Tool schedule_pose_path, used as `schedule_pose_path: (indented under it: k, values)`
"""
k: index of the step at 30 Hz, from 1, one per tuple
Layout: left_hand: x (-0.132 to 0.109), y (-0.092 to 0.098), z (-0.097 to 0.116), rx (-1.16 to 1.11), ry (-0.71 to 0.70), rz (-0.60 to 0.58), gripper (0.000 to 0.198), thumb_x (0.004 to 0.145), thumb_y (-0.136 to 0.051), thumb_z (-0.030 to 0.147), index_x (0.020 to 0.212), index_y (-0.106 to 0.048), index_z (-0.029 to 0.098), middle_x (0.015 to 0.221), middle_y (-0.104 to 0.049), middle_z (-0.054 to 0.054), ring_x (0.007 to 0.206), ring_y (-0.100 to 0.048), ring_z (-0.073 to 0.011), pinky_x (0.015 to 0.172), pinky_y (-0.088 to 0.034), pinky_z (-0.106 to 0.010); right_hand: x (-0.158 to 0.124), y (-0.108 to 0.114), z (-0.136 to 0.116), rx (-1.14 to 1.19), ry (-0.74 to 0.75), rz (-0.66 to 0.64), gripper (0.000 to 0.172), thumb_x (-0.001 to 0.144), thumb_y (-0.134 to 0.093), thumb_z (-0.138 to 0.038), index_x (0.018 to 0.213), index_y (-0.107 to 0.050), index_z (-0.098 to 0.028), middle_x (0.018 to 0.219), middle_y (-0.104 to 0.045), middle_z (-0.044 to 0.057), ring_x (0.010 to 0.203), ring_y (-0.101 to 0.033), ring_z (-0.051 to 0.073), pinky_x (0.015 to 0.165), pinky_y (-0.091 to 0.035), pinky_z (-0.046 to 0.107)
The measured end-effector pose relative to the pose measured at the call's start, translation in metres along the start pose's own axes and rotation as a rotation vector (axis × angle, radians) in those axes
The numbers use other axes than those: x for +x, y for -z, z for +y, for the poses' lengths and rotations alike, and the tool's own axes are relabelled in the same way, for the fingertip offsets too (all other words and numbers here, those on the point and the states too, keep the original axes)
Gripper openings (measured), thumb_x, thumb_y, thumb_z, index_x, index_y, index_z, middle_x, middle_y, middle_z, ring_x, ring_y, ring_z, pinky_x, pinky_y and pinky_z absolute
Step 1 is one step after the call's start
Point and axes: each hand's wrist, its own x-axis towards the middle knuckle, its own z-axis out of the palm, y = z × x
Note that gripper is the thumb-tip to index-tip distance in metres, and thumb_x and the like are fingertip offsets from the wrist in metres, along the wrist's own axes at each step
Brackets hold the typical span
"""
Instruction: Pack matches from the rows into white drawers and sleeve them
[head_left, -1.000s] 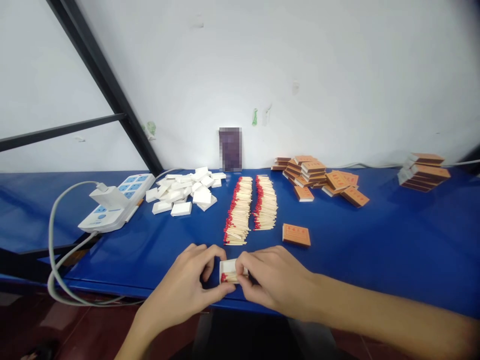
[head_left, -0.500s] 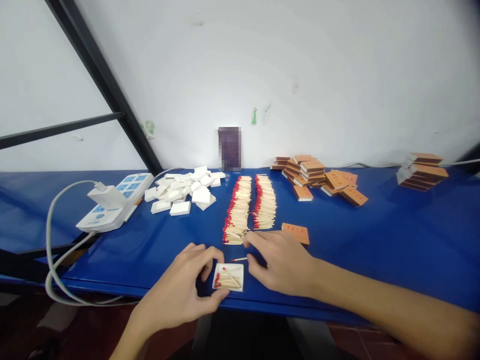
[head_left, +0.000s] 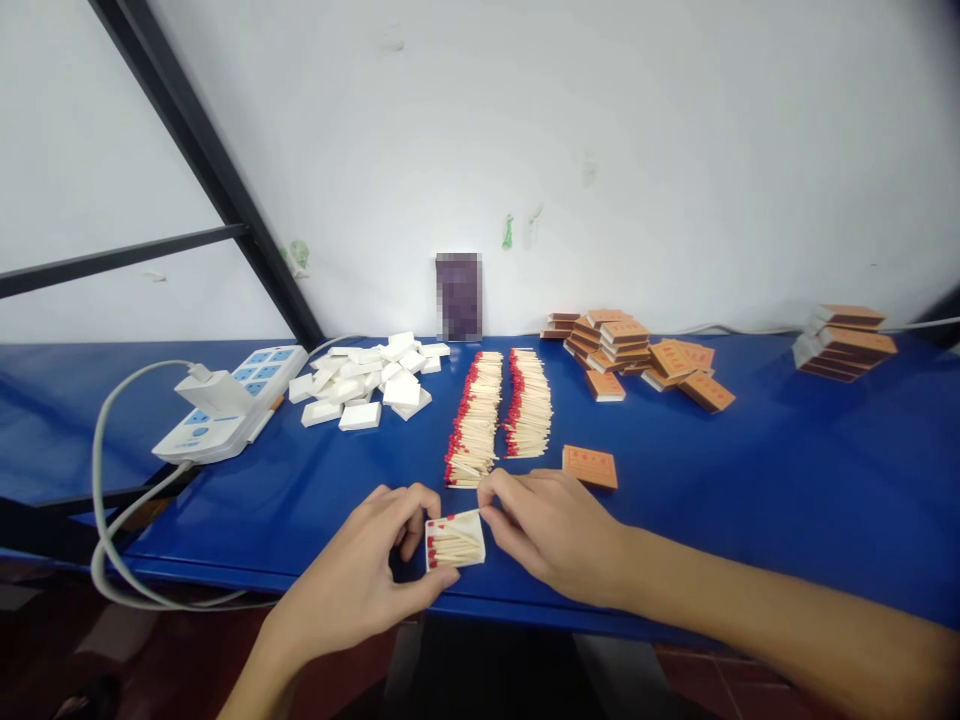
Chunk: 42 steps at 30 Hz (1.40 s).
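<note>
A small white matchbox tray (head_left: 475, 524) stands near the table's front edge, held at its left side between the thumb and fingers of my left hand (head_left: 367, 565). Several red-headed matches (head_left: 456, 546) lie inside it, heads to the left. At the tray's upper right corner, my right hand (head_left: 551, 525) pinches a match (head_left: 466, 514) by its plain end, its red head over the tray. Just beyond lie two long rows of loose matches, a left row (head_left: 478, 415) and a right row (head_left: 529, 405). An orange matchbox sleeve (head_left: 591, 467) rests beyond my right hand.
White trays (head_left: 367, 375) are heaped at the back left, beside a power strip (head_left: 232, 405) with a cable. Orange sleeves (head_left: 619, 340) pile up at the back right. Stacked matchboxes (head_left: 847, 345) stand far right. A dark pixelated block (head_left: 459, 297) leans on the wall.
My right hand has moved slightly left, bringing the match from beside the tray to over its upper edge. The tray has tilted or turned slightly in my left hand.
</note>
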Motion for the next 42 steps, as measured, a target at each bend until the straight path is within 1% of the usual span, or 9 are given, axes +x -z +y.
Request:
schedule_pose_path:
  k: [3,7,13,20,25,31,33,38,42]
  values:
    - [0.001,-0.001,0.0026,0.01,0.012,0.015,0.021,0.094,-0.061,0.041,0.102,-0.053,0.025,0.073,-0.052,0.006,0.071,-0.053,-0.0167,0.074,-0.039,-0.029,-0.0016,-0.002,-0.0057,0.06,0.044,-0.009,0.014,0.1,-0.044,-0.022,0.095,-0.056,-0.019,0.077,-0.068,0.0,0.065,-0.061,0.016,0.065,-0.036,0.029]
    - [0.0017,-0.0016,0.0051,-0.006,0.004,0.05,0.021,0.098,-0.056,0.044,0.105,-0.053,0.024,0.075,-0.054,0.005,0.071,-0.053,-0.0167,0.072,-0.039,-0.029,-0.0042,-0.0029,-0.0114,0.097,0.04,-0.032,0.013,0.095,-0.048,-0.022,0.09,-0.06,-0.018,0.08,-0.07,0.001,0.068,-0.063,0.016,0.068,-0.037,0.03]
    - [0.0012,-0.0019,0.0049,0.002,0.012,0.042,0.024,0.098,-0.056,0.047,0.105,-0.052,0.025,0.074,-0.053,0.006,0.071,-0.052,-0.0169,0.072,-0.039,-0.03,-0.0057,-0.0042,-0.0073,0.044,0.14,0.058,0.023,0.095,-0.046,-0.022,0.104,-0.066,-0.017,0.08,-0.07,0.002,0.069,-0.062,0.017,0.066,-0.033,0.032]
    - [0.0013,-0.0034,0.004,0.008,0.014,0.042,0.024,0.098,-0.056,0.046,0.107,-0.049,0.025,0.075,-0.052,0.006,0.071,-0.053,-0.0174,0.072,-0.039,-0.03,-0.0034,-0.0051,-0.0041,-0.012,0.183,0.052,0.022,0.093,-0.047,-0.021,0.094,-0.068,-0.017,0.073,-0.066,0.001,0.063,-0.058,0.016,0.062,-0.03,0.032]
    - [0.0019,-0.0029,0.0034,0.007,0.018,0.027,0.025,0.098,-0.056,0.046,0.108,-0.047,0.026,0.076,-0.051,0.006,0.073,-0.053,-0.0178,0.074,-0.038,-0.03,-0.0038,-0.0053,-0.0035,-0.003,0.242,0.077,0.022,0.094,-0.047,-0.021,0.095,-0.069,-0.017,0.075,-0.067,0.001,0.065,-0.059,0.016,0.063,-0.033,0.032]
    - [0.0012,-0.0031,0.0031,0.008,0.025,0.017,0.023,0.098,-0.057,0.044,0.108,-0.046,0.026,0.077,-0.051,0.006,0.074,-0.052,-0.0179,0.074,-0.037,-0.031,-0.0046,-0.0053,-0.003,-0.016,0.333,0.104,0.024,0.095,-0.046,-0.021,0.095,-0.07,-0.018,0.073,-0.066,0.0,0.062,-0.056,0.015,0.062,-0.033,0.032]
    - [0.0009,-0.0035,0.0027,0.008,0.027,0.022,0.023,0.098,-0.057,0.044,0.107,-0.046,0.027,0.076,-0.051,0.006,0.074,-0.052,-0.0179,0.074,-0.037,-0.031,-0.0044,-0.0059,-0.003,-0.01,0.332,0.113,0.024,0.094,-0.046,-0.021,0.095,-0.07,-0.017,0.073,-0.066,0.0,0.062,-0.056,0.015,0.061,-0.033,0.032]
    - [0.0019,-0.0038,0.002,0.002,0.015,0.033,0.024,0.098,-0.057,0.046,0.107,-0.047,0.027,0.075,-0.05,0.007,0.073,-0.052,-0.0175,0.076,-0.037,-0.031,-0.0044,-0.0066,-0.0031,0.001,0.258,0.116,0.024,0.094,-0.048,-0.022,0.097,-0.07,-0.016,0.072,-0.066,0.0,0.062,-0.057,0.016,0.062,-0.032,0.032]
    - [0.0032,-0.0036,0.0023,-0.001,0.023,0.026,0.024,0.098,-0.057,0.046,0.109,-0.047,0.027,0.075,-0.051,0.007,0.073,-0.052,-0.0171,0.077,-0.037,-0.031,-0.0046,-0.0053,-0.0028,0.012,0.281,0.075,0.023,0.094,-0.048,-0.021,0.102,-0.07,-0.019,0.072,-0.066,-0.001,0.061,-0.056,0.015,0.061,-0.03,0.031]
